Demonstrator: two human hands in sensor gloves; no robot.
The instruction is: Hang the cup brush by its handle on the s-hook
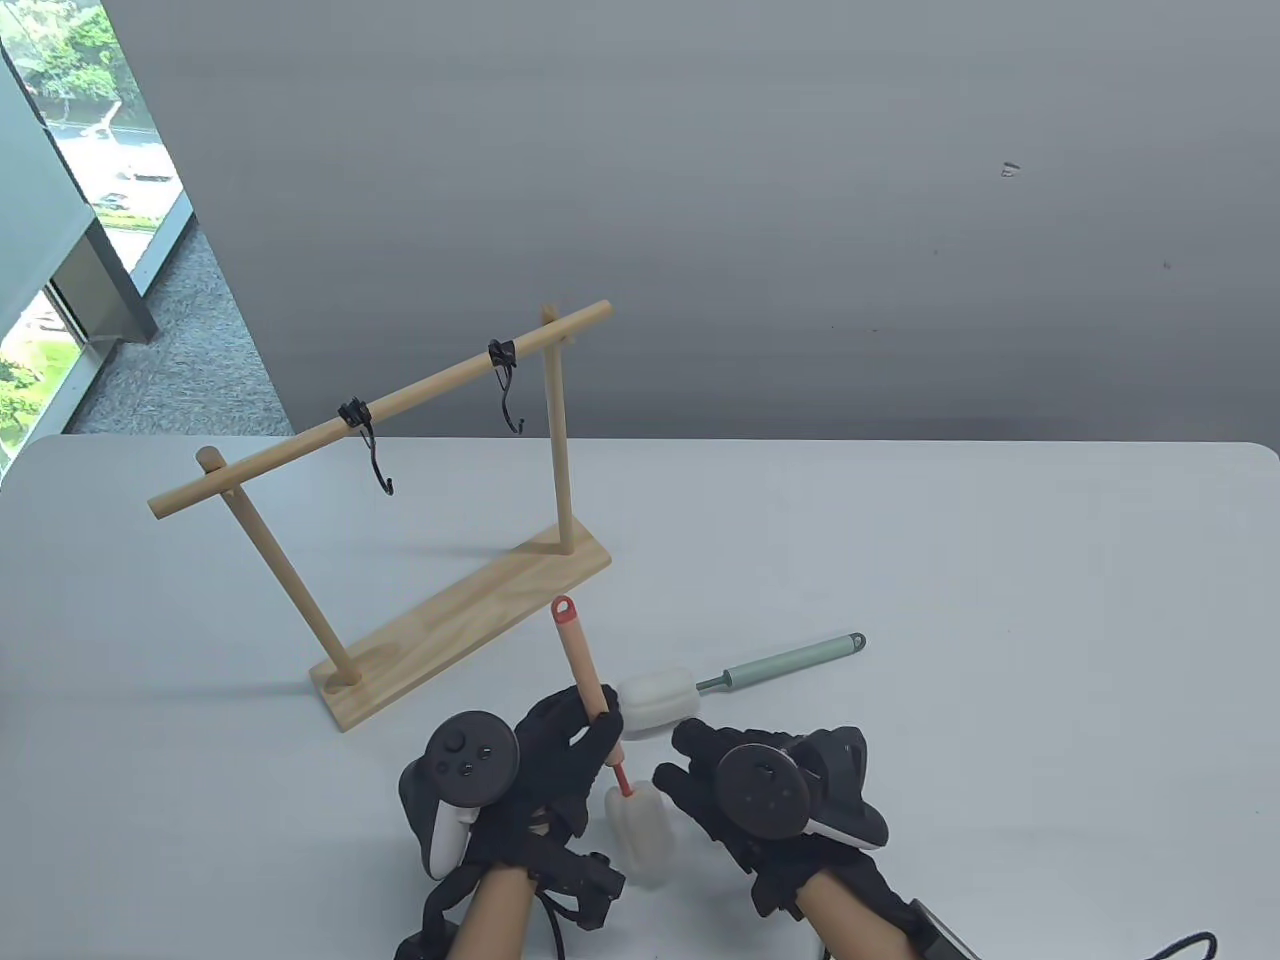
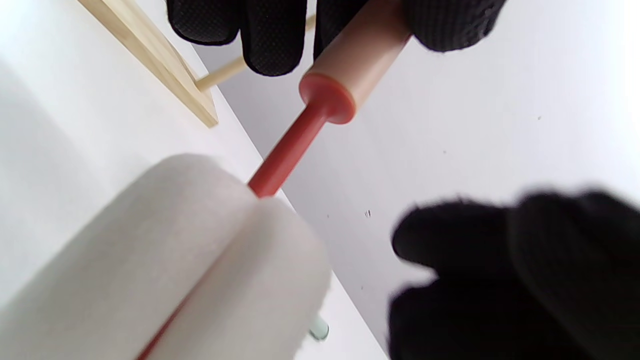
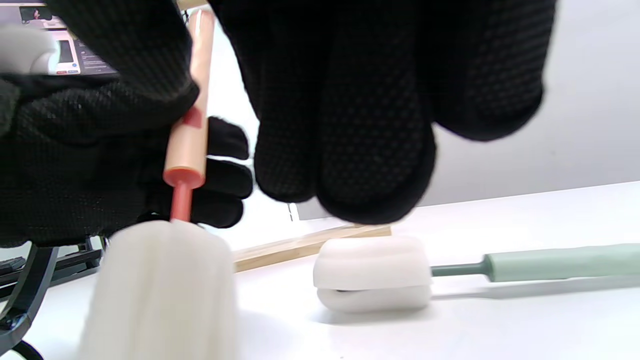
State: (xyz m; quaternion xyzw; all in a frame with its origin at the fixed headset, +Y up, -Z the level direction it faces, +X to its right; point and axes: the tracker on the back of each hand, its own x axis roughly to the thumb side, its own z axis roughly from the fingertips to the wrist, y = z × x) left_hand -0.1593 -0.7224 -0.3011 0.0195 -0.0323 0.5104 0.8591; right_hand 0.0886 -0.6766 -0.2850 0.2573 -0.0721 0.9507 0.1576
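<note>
Table view: the left hand (image 1: 545, 745) grasps the red brush (image 1: 600, 715) near the rack's (image 1: 460, 610) base, its loop (image 1: 565, 606) well below both hooks (image 1: 380, 470).

Left wrist view: fingers (image 2: 272, 35) clamp the handle; the heavy sponge (image 2: 165, 260) could swing the loop past a hook.

Right wrist view: the right hand (image 3: 350, 100) holds nothing, fingers loosely curled.

My left grip (image 1: 560, 750) hides the middle of the cup brush handle (image 1: 582, 660); its sponge head (image 2: 165, 265) is blurred, cut off at six o'clock.

Grey wall (image 1: 700, 200), window (image 1: 60, 150), white table (image 1: 1000, 600)
</note>
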